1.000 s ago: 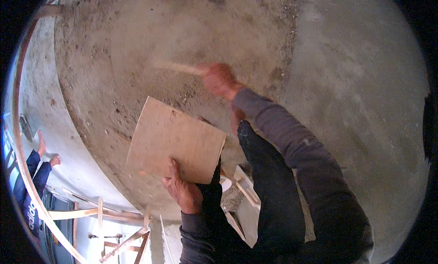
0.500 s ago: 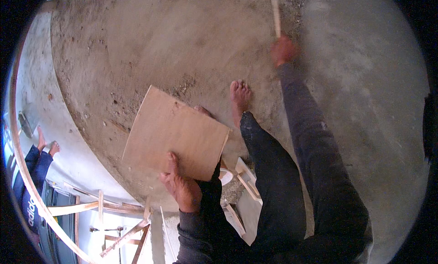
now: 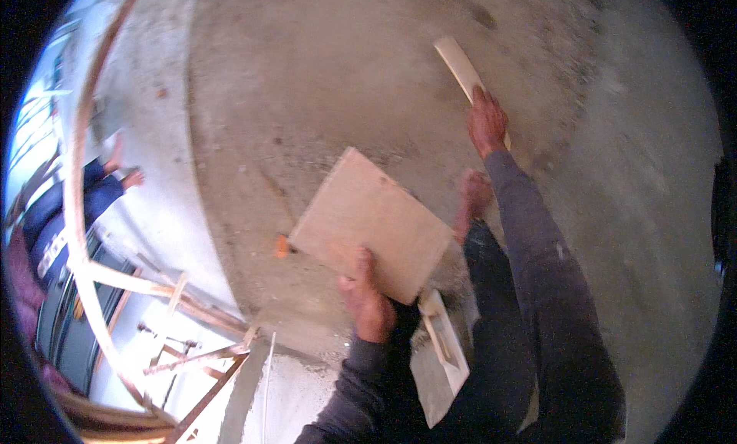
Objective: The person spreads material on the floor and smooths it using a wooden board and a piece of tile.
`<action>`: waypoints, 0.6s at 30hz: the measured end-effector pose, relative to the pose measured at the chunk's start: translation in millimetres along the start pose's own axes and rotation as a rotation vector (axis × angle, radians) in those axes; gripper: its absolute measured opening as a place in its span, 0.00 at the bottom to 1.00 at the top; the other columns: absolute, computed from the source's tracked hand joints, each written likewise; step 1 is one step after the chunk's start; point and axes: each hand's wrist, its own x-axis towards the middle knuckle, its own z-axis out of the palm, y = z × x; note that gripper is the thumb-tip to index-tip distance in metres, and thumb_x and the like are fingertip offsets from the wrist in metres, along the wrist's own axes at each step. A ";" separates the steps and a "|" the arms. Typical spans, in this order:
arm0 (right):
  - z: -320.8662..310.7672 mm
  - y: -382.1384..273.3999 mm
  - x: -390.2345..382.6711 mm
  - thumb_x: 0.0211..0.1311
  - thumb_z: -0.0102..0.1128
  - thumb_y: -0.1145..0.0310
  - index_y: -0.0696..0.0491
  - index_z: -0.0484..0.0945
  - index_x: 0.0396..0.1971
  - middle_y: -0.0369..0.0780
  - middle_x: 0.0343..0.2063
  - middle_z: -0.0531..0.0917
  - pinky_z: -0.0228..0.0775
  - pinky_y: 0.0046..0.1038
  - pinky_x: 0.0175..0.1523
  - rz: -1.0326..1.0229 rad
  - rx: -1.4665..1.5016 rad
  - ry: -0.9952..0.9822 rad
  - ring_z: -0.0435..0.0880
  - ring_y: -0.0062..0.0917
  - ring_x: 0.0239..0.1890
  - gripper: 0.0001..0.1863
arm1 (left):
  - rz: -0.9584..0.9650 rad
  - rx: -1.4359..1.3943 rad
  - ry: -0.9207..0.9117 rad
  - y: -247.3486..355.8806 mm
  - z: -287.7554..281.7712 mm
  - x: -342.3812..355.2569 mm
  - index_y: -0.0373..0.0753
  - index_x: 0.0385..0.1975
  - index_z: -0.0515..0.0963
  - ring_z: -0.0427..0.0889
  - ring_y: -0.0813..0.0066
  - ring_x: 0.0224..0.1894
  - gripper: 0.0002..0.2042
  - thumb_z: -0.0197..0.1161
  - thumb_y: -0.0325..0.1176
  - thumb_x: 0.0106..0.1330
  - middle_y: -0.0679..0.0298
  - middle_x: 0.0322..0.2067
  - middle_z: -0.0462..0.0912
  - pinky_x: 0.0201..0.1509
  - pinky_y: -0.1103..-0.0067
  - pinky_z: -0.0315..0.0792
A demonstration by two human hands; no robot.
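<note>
L hand (image 3: pixel 373 310), lower ctr of frame: grips near edge of sq. tan board (image 3: pixel 376 217) at ctr, thumb on top, other fingers mostly hidden. R hand (image 3: pixel 488 125), upper R of ctr: closed round pale strip (image 3: pixel 457 66), long end pointing up-L above rough floor (image 3: pixel 330 68). 1 bare foot (image 3: pixel 477 188) just below R hand. Orange bit (image 3: pixel 282 247) by board's L corner. 2nd person's legs (image 3: pixel 101 202), far L.

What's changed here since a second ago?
The right hand swept right with the pale strip, then came partly back. The view turned left, shifting the scene rightward in it. Nothing was taken hold of or let go; the left hand still holds the board.
</note>
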 end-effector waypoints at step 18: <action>1.8 6.2 22.4 0.57 0.51 0.70 0.54 0.71 0.49 0.47 0.34 0.79 0.71 0.39 0.39 -0.066 -0.079 -0.023 0.79 0.41 0.34 0.18 | -0.018 -0.251 0.012 -19.7 -59.1 13.6 0.28 0.50 0.65 0.73 0.70 0.46 0.23 0.58 0.40 0.64 0.58 0.45 0.74 0.51 0.74 0.68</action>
